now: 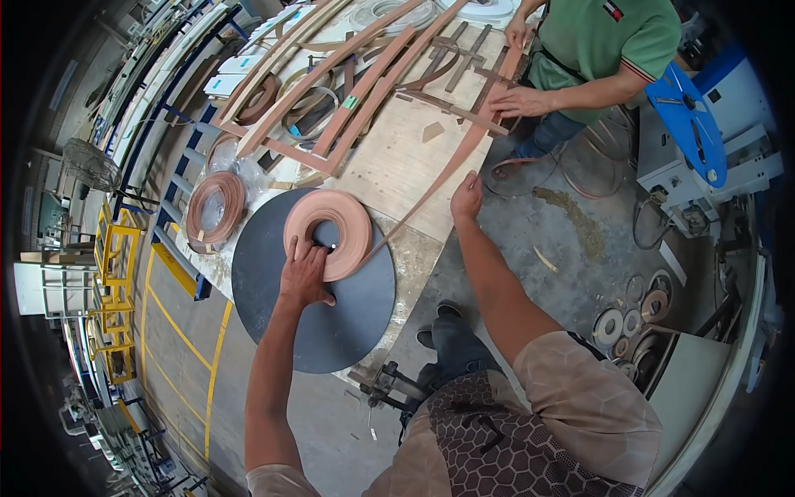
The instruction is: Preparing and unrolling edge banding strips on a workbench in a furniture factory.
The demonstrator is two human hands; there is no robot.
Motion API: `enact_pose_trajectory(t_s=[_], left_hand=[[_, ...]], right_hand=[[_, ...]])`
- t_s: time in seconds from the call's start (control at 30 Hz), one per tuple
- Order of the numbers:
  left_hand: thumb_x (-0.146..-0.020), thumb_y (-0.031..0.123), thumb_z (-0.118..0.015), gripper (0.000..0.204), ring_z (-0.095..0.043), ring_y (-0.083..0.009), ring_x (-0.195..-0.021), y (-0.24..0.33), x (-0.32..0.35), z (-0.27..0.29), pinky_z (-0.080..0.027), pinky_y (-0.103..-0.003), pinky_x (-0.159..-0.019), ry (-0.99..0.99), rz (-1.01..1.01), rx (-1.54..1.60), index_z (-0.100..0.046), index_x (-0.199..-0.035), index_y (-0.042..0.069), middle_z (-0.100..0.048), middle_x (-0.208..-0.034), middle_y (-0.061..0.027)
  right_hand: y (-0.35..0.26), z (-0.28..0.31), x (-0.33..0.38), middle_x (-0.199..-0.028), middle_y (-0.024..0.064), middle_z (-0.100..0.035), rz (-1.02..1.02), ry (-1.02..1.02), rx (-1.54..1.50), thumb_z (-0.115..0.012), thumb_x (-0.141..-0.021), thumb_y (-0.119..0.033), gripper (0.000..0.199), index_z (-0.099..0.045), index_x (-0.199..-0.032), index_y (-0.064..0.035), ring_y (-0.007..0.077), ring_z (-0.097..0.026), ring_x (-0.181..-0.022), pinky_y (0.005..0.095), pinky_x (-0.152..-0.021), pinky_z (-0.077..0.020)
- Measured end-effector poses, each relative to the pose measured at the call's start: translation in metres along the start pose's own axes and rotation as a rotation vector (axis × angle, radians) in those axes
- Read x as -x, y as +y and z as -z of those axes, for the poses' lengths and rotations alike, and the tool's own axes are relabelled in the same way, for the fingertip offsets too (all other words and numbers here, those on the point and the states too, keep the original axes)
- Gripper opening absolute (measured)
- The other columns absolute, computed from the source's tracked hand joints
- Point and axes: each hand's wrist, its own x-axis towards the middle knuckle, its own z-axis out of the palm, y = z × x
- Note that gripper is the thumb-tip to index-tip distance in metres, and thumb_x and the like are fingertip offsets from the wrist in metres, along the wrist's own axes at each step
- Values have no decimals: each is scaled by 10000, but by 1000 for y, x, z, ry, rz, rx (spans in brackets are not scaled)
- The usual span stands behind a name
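Resting left hand (pixel 306 272), fingers spread, on roll (pixel 357 228) at centre, left mostly wound; showing strip (pixel 455 166) partly unwound toward upper right; cannot tell grip of right hand (pixel 468 199).

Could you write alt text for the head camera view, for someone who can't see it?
A person's left hand lies over a pinkish coil of strip on a round dark board; their right hand is beside the strip's unrolled length crossing a worktable. At upper right, a co-worker in green reaches over brown bars.
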Motion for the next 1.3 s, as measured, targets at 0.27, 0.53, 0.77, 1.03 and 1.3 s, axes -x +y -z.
enact_pose_trajectory(t_s=[0.27, 0.53, 0.77, 1.03, 1.3], left_hand=[[-384, 563, -954, 1204, -444, -231, -1398, 3, -5, 5, -95, -542, -1300, -31, 14, 7, -503, -1400, 99, -581, -1301, -41], [-391, 552, -956, 1175, -443, -227, -1402, 1, -4, 4, -92, -536, -1302, -36, 29, 6, -514, -1391, 120, -584, -1294, -27], [-390, 570, -954, 1184, -448, -248, -1403, 3, -10, 6, -97, -531, -1301, -46, -14, 1, -518, -1381, 90, -586, -1299, -49], [-375, 531, -971, 1144, -479, -222, -1350, 0, -4, 2, -112, -506, -1311, 46, -15, 27, -526, -1330, 84, -586, -1229, -35], [-383, 564, -958, 1199, -452, -256, -1405, 2, -12, 4, -75, -532, -1305, -20, -8, 23, -515, -1392, 92, -586, -1290, -50]], right_hand=[[11, -2, -17, -1368, 290, -599, 23, 42, 27, -322, -1053, -511, 650, -524, -1453, -40, 503, -559, -1247, 509, -1052, -449], [12, -4, -13, -1331, 313, -609, 50, 38, -35, -329, -1052, -525, 676, -570, -1383, 12, 501, -546, -1252, 493, -1065, -431], [22, -7, -24, -1341, 297, -611, 80, 79, -34, -326, -1054, -527, 661, -580, -1386, -14, 498, -546, -1254, 494, -1061, -431], [9, -1, -13, -1370, 268, -607, 14, 15, 42, -322, -1055, -523, 642, -535, -1453, -66, 484, -558, -1253, 496, -1058, -441], [12, -1, -22, -1370, 261, -609, 35, 96, 28, -324, -1053, -523, 641, -548, -1445, -68, 479, -558, -1257, 497, -1057, -442]])
